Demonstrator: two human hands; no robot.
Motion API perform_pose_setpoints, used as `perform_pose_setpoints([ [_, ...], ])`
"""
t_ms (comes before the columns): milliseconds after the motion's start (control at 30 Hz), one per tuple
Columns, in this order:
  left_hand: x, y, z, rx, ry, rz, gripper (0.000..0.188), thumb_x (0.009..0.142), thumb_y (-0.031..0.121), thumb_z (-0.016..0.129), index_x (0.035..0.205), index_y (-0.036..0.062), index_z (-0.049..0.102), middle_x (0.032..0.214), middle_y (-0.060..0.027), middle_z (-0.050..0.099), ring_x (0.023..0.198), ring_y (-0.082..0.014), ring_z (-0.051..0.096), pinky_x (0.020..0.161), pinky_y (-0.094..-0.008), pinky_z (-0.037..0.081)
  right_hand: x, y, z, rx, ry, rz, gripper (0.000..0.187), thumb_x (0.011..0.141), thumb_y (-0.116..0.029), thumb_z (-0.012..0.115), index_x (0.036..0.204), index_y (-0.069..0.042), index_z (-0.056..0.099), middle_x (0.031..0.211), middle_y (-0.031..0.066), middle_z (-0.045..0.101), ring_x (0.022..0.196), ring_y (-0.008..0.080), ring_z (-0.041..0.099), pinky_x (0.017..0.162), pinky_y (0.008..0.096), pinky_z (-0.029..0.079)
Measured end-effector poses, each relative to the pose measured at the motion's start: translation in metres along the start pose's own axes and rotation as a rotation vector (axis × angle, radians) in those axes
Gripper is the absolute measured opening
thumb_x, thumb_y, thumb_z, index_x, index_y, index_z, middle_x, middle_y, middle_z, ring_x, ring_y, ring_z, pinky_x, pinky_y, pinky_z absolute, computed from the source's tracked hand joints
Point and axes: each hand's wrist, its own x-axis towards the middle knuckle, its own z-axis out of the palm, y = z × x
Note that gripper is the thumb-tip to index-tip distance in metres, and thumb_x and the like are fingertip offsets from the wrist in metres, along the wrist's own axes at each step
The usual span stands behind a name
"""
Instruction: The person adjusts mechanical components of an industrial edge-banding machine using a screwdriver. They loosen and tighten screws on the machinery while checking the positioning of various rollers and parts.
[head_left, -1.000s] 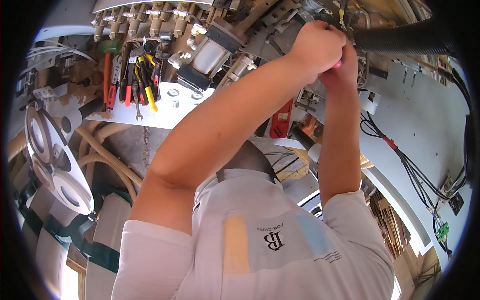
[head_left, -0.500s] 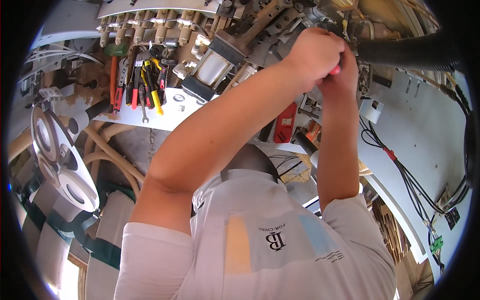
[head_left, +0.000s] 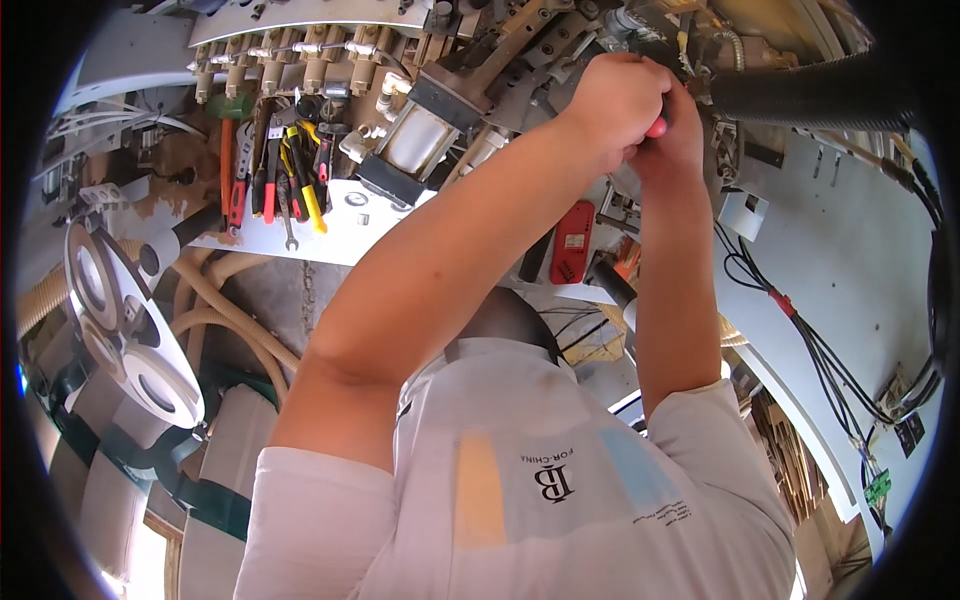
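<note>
Both hands meet at the machine in the upper middle. My left hand [head_left: 617, 103] is closed in a fist, its thumb side against my right. My right hand [head_left: 677, 138] is closed too, pressed up beside it. A red rounded end [head_left: 656, 128], like the butt of a tool handle, pokes out between them; the rest of it is hidden by the fingers. Just left of the hands is a pneumatic cylinder [head_left: 418, 139] with dark end blocks. Below them a red flat case [head_left: 572, 243] lies on the machine's ledge.
Pliers, screwdrivers and a wrench [head_left: 288, 215] lie on the white plate at left. A row of brass-coloured valves [head_left: 315, 58] is behind them. A thick black corrugated hose [head_left: 810, 103] runs off right, above bundled black cables [head_left: 815, 340]. A white panel with round openings [head_left: 150, 370] stands far left.
Both closed hands shift very slightly left in the picture, still pressed together around the red-ended thing. The surroundings move only slightly with the view.
</note>
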Motion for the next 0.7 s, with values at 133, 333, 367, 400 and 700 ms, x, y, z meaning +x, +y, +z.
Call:
perform_pose_setpoints([
  [133, 0.001, -0.004, 0.007, -0.008, 0.037, -0.009, 0.015, 0.097, 0.019, 0.057, 0.104, 0.0103, 0.067, 0.067, -0.0054, 0.053, 0.051, -0.0129, 0.040, 0.048, -0.0342, 0.028, 0.003, -0.013, -0.013, -0.054, -0.108, 0.047, 0.029, 0.101, -0.025, 0.059, 0.115, -0.002, 0.070, 0.104, 0.0087, 0.070, 0.094, 0.0214, 0.068, 0.077, 0.0388, 0.056],
  [333, -0.022, -0.020, 0.019, 0.028, 0.064, 0.041, 0.018, 0.098, 0.021, 0.057, 0.107, 0.0083, 0.064, 0.067, -0.0066, 0.054, 0.050, -0.0124, 0.041, 0.046, -0.0330, 0.029, -0.038, -0.019, -0.001, -0.078, -0.048, 0.045, 0.033, 0.103, -0.030, 0.059, 0.121, -0.004, 0.067, 0.100, 0.0056, 0.071, 0.088, 0.0174, 0.069, 0.075, 0.0358, 0.055],
  [367, -0.025, -0.024, 0.018, 0.034, 0.048, 0.078, 0.018, 0.098, 0.021, 0.056, 0.107, 0.0075, 0.064, 0.068, -0.0064, 0.055, 0.050, -0.0122, 0.042, 0.046, -0.0325, 0.030, -0.043, -0.019, -0.001, -0.056, -0.044, 0.054, 0.029, 0.100, -0.028, 0.063, 0.114, -0.003, 0.069, 0.098, 0.0065, 0.071, 0.089, 0.0186, 0.068, 0.075, 0.0347, 0.055],
  [400, -0.029, -0.028, 0.017, 0.041, 0.032, 0.116, 0.018, 0.098, 0.021, 0.056, 0.106, 0.0066, 0.063, 0.069, -0.0061, 0.056, 0.050, -0.0120, 0.043, 0.046, -0.0319, 0.031, -0.047, -0.020, -0.002, -0.034, -0.042, 0.062, 0.025, 0.098, -0.026, 0.067, 0.107, -0.003, 0.071, 0.096, 0.0075, 0.070, 0.089, 0.0198, 0.068, 0.074, 0.0337, 0.054],
  [700, -0.084, -0.067, -0.011, 0.175, 0.026, 0.281, 0.054, 0.095, 0.015, 0.059, 0.147, 0.0044, 0.052, 0.095, -0.0064, 0.064, 0.077, -0.0103, 0.059, 0.063, -0.0286, 0.050, -0.107, 0.003, 0.010, -0.286, -0.097, -0.047, 0.033, 0.100, -0.025, 0.067, 0.122, -0.001, 0.069, 0.092, 0.0036, 0.070, 0.075, 0.0096, 0.064, 0.064, 0.0253, 0.051],
])
